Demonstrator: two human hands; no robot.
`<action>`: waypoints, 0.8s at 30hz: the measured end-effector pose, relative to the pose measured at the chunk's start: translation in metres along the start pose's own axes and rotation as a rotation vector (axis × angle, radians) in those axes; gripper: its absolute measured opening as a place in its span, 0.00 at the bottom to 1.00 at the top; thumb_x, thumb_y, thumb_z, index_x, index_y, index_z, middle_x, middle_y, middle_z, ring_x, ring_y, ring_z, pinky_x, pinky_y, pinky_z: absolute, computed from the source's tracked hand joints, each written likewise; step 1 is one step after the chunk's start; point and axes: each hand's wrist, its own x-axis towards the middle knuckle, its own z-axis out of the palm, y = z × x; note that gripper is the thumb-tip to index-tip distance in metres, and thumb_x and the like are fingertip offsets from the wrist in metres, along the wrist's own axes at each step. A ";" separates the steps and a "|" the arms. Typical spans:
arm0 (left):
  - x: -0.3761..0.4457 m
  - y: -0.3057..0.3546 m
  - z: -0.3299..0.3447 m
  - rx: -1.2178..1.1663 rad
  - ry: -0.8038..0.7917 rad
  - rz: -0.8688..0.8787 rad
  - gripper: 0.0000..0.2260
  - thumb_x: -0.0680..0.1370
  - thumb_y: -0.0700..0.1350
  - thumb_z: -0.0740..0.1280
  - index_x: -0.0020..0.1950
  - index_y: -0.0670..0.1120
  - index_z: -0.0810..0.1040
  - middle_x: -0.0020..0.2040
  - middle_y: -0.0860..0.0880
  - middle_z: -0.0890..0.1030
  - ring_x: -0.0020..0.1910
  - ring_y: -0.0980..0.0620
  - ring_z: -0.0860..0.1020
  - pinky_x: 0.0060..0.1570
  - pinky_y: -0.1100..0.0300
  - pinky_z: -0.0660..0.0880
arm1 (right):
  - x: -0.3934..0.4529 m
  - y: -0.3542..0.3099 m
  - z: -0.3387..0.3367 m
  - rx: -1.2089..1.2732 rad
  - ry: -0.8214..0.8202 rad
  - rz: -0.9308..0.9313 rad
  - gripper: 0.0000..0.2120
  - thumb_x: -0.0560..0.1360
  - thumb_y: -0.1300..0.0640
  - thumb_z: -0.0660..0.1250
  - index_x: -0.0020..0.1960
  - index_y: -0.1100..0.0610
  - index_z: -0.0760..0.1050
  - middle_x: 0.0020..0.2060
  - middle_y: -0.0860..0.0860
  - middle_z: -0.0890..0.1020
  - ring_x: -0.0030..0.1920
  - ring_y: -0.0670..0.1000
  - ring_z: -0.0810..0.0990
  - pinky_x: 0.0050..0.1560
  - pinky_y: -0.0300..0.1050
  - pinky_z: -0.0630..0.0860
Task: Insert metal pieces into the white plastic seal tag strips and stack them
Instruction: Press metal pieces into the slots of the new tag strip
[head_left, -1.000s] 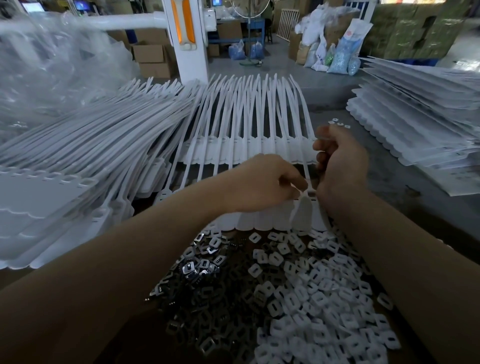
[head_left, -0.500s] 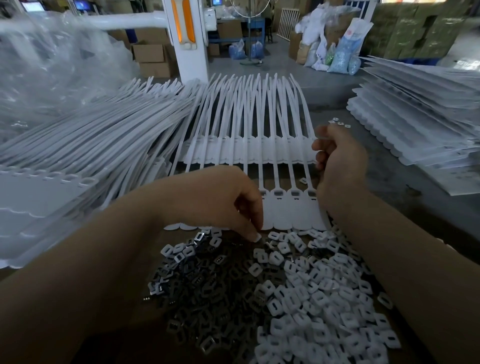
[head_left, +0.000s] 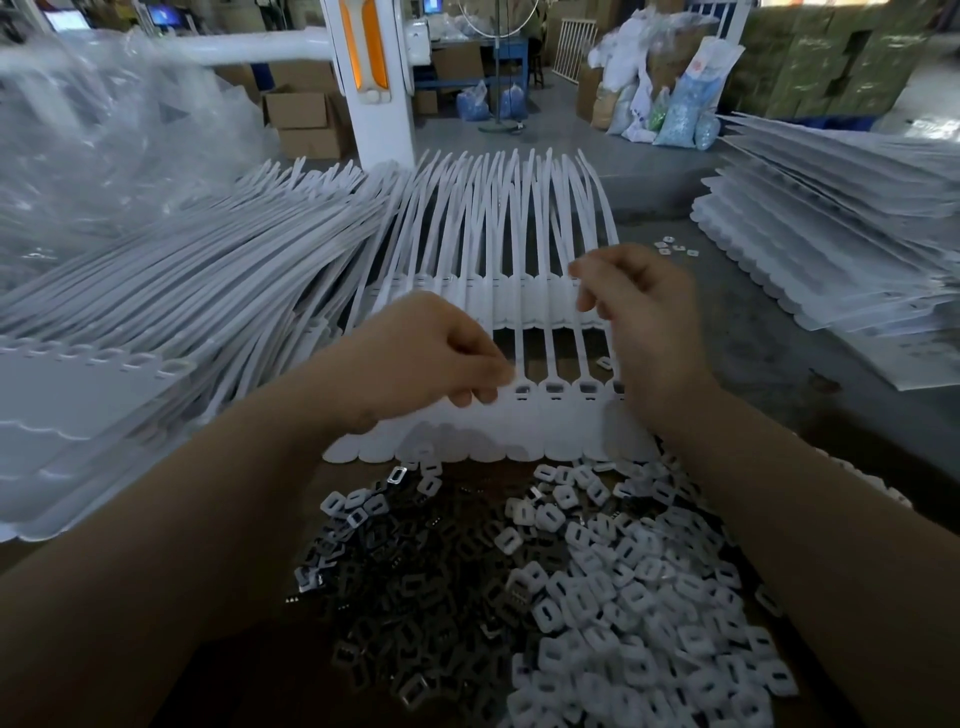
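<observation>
A sheet of joined white seal tag strips (head_left: 558, 434) lies flat in front of me, its slotted heads in a row toward me. My left hand (head_left: 426, 358) hovers at the left heads, thumb and forefinger pinched on a small metal piece that hardly shows. To the right, my right hand (head_left: 641, 322) is above the sheet's right edge with loosely curled, blurred fingers and nothing visible in it. Below the sheet lie a heap of dark metal pieces (head_left: 410, 603) and a heap of white plastic caps (head_left: 628, 597).
A tall stack of strip sheets (head_left: 104, 415) fills the left, fanning out behind the work sheet. Another stack (head_left: 831, 234) sits at the right on the grey table (head_left: 779, 395). Clear plastic bags (head_left: 104, 130) and a white pillar (head_left: 374, 104) stand behind.
My left hand dipped to the pile of pieces, then came back up to the strip heads with its fingers pinched. My right hand rose and its fingers loosened.
</observation>
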 end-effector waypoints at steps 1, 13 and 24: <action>0.002 -0.002 -0.002 -0.083 0.062 -0.049 0.04 0.75 0.48 0.72 0.42 0.51 0.84 0.37 0.56 0.85 0.31 0.63 0.79 0.29 0.75 0.71 | -0.002 -0.001 0.001 -0.035 -0.105 -0.034 0.04 0.78 0.61 0.66 0.46 0.58 0.80 0.32 0.43 0.78 0.34 0.37 0.76 0.39 0.28 0.73; 0.005 -0.006 0.003 -0.245 0.206 -0.083 0.04 0.76 0.45 0.71 0.44 0.47 0.85 0.35 0.53 0.85 0.27 0.65 0.75 0.27 0.75 0.69 | -0.008 -0.002 0.006 -0.283 -0.442 -0.069 0.03 0.75 0.58 0.71 0.43 0.54 0.81 0.31 0.46 0.80 0.29 0.37 0.75 0.31 0.28 0.70; 0.011 -0.001 0.010 0.000 0.194 -0.007 0.06 0.77 0.50 0.70 0.42 0.51 0.83 0.36 0.45 0.83 0.25 0.57 0.71 0.26 0.64 0.69 | -0.008 0.001 0.007 -0.306 -0.465 0.009 0.04 0.77 0.60 0.68 0.44 0.56 0.80 0.33 0.51 0.81 0.31 0.41 0.76 0.33 0.32 0.72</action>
